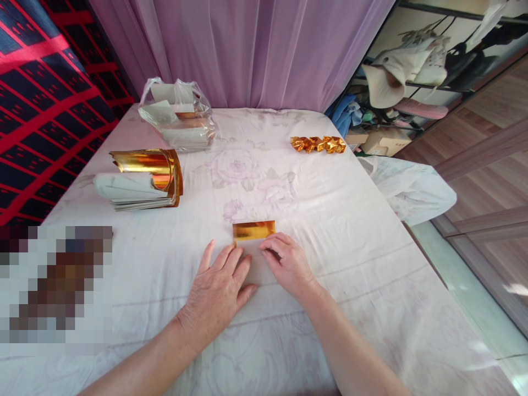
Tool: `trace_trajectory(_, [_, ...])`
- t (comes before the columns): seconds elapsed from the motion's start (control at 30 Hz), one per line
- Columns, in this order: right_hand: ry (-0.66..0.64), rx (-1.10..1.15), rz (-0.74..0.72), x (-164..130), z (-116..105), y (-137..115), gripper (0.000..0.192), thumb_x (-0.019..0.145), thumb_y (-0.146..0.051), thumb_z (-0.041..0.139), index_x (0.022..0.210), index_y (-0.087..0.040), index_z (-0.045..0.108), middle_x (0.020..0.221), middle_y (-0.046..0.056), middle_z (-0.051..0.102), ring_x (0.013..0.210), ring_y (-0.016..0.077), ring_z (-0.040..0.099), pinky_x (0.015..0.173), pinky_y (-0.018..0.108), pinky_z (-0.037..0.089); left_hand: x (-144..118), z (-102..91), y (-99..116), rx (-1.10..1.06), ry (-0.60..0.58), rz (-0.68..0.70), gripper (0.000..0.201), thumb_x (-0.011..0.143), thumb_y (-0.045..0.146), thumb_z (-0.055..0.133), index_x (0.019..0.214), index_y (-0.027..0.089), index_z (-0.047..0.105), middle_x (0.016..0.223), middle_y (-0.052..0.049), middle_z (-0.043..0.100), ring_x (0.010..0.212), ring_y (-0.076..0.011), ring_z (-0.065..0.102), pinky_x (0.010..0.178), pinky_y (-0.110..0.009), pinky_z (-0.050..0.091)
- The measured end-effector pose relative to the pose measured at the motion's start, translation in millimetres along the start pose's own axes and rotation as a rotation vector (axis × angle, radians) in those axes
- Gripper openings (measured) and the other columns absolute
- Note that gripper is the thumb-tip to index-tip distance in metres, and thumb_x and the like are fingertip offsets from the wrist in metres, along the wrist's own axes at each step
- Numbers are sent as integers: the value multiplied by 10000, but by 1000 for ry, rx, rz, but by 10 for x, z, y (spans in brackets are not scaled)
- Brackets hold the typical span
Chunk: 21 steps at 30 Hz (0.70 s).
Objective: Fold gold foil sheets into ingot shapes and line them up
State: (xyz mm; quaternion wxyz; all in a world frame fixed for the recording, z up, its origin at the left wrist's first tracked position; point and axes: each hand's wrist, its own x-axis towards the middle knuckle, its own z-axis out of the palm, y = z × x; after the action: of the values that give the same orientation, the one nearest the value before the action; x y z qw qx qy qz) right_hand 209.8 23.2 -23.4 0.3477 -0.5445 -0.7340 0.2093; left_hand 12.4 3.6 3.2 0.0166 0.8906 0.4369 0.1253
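Note:
A sheet of gold foil paper lies on the bed-like surface in front of me, with its shiny gold strip at the far side and a paler part nearer my hands. My left hand rests flat with fingers spread, its fingertips on the paper's near left part. At the right edge, my right hand has thumb and forefinger pinched together on the paper. Part of the sheet is hidden beneath my fingers.
A stack of gold and white paper sheets, some curled, lies at left. Behind it stands a clear plastic bag of paper. Folded gold foil pieces form a row at far right. A white plastic bag hangs beside the right edge.

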Motion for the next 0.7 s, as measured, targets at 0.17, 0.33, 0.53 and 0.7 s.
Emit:
trace_trajectory(0.17, [-46, 37, -29, -3, -61, 58, 298, 843, -36, 474, 908, -226, 693, 924, 42, 686, 914, 178, 655, 840, 335, 535, -2, -11, -3, 22, 3, 11, 336, 931, 403, 575, 1154, 169, 666, 1234, -108, 671, 1205, -279, 569, 1179, -552, 228])
trace_trajectory(0.33, [-73, 31, -63, -20, -83, 91, 380, 787, 14, 432, 914, -228, 696, 975, 52, 673, 955, 181, 648, 865, 348, 529, -11, -46, 23, 67, 2, 23, 352, 952, 388, 540, 1166, 140, 670, 1234, -128, 683, 1198, -281, 573, 1176, -550, 221])
trace_trajectory(0.53, [-53, -8, -91, -30, -87, 96, 416, 748, 34, 417, 899, -228, 702, 1002, 56, 659, 974, 185, 635, 865, 345, 525, -3, -114, 47, 85, -35, -12, 293, 937, 330, 559, 1142, 161, 684, 1181, -118, 695, 1157, -283, 584, 1158, -553, 257])
trace_trajectory(0.7, [-64, -44, -119, -27, -150, 126, 419, 741, 37, 423, 909, -224, 704, 1024, 64, 658, 996, 193, 631, 867, 352, 533, 15, -160, 45, 90, -74, -25, 286, 932, 319, 569, 1154, 171, 672, 1127, -105, 704, 1067, -269, 608, 1140, -564, 277])
